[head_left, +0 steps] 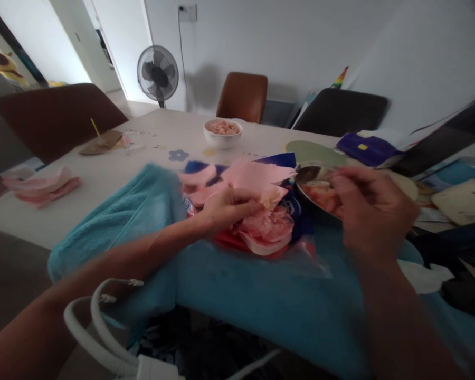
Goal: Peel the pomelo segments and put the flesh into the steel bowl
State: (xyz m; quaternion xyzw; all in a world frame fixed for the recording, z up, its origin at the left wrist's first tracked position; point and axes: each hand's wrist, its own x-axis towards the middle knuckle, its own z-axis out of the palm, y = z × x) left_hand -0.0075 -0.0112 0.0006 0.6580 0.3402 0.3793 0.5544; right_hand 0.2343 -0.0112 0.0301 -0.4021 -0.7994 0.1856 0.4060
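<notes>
My left hand (233,208) pinches a pale piece of pomelo segment (271,199) over a pile of peel. Pink pomelo peel (253,174) lies in thick pieces on a blue and red plastic bag (296,216). Below my left fingers sits a torn, pink section of pomelo (265,235). At the right, my right hand (370,206) is closed, fingertips together, at the rim of a metal bowl (306,174). Pinkish-orange pulp (322,195) lies in that bowl, partly hidden by the hand. Whatever is between my right fingertips is too blurred to make out.
A white bowl (222,138) of pink pulp stands farther back. Teal cloth (142,211) covers the near table edge. Pink peel-like scraps (43,187) lie left, a purple wipes pack (366,148) right. White cables (98,316) hang in front. A fan (158,74) and chairs stand behind.
</notes>
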